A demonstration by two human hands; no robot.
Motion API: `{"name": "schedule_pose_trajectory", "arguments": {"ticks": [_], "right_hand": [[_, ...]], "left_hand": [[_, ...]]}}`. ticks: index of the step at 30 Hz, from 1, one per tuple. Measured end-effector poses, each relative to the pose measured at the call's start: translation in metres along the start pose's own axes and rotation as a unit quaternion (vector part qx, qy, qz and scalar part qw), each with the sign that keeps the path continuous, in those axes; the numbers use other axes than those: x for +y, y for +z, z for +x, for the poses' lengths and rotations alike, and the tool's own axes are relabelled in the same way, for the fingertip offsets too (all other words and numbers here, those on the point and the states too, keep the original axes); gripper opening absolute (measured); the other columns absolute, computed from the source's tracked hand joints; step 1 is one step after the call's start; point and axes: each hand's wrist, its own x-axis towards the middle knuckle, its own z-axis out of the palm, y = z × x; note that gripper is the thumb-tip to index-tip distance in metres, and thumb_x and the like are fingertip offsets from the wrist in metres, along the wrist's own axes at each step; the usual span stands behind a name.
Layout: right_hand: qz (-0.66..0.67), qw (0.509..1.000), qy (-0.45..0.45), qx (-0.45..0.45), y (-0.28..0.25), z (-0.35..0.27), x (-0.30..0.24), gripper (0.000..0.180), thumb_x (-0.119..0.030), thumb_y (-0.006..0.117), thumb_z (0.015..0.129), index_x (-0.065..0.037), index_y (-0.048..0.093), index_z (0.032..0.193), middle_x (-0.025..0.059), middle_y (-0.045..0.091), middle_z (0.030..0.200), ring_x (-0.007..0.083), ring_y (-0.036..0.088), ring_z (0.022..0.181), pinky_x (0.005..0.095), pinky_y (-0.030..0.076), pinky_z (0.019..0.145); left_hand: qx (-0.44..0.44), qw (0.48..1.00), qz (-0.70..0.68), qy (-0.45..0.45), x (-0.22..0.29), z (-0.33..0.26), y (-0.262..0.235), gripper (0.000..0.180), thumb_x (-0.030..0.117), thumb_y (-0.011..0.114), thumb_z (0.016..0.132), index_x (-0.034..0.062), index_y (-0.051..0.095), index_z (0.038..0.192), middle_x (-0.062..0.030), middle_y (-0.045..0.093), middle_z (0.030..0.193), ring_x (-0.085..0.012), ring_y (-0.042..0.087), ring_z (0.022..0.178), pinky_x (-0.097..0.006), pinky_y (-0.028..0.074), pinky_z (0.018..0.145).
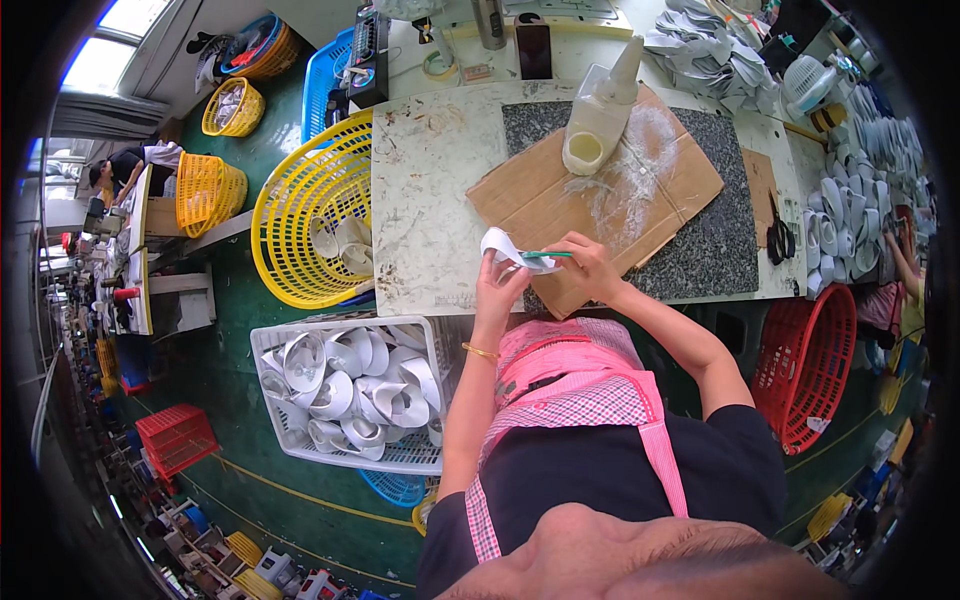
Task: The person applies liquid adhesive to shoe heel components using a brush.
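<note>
My left hand grips a white curved shoe upper piece at the front edge of the workbench. In my right hand is a thin green stick-like tool, pinched in the fingers, its tip against the white piece. Whether that tip has bristles is too small to make out. Beyond both hands, a cut-open white plastic bottle stands tilted on a brown cardboard sheet, which is smeared with white residue. Under the cardboard lies a speckled grey stone slab.
Black scissors lie on the bench's right side; a dark phone is at the back. Left are a yellow basket and a white crate of white uppers. A red basket stands right. Another person works far left.
</note>
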Motion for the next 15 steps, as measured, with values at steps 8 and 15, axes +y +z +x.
{"name": "schedule_pose_trajectory", "arguments": {"ticks": [8,15], "right_hand": [[0.094,0.98,0.11,0.135,0.026,0.022,-0.003,0.01,-0.006,0.06,0.087,0.001,0.066,0.085,0.0115,0.06,0.071,0.0191,0.064,0.064,0.0288,0.046,0.053],[0.069,0.964,0.217,0.135,0.024,-0.024,0.031,0.015,-0.01,0.061,0.088,0.002,0.064,0.079,0.0096,0.063,0.07,0.0159,0.065,0.057,0.0285,0.046,0.049]], "left_hand": [[0.006,0.995,0.101,-0.006,-0.014,-0.002,-0.021,0.033,-0.007,0.063,0.082,-0.0066,0.054,0.114,-0.0067,0.066,0.096,-0.0091,0.061,0.085,-0.021,0.05,0.073],[0.109,0.992,-0.048,-0.034,-0.026,-0.015,-0.04,0.023,-0.006,0.061,0.085,-0.0035,0.055,0.107,-0.0081,0.064,0.096,-0.0136,0.064,0.086,-0.022,0.053,0.076]]}}
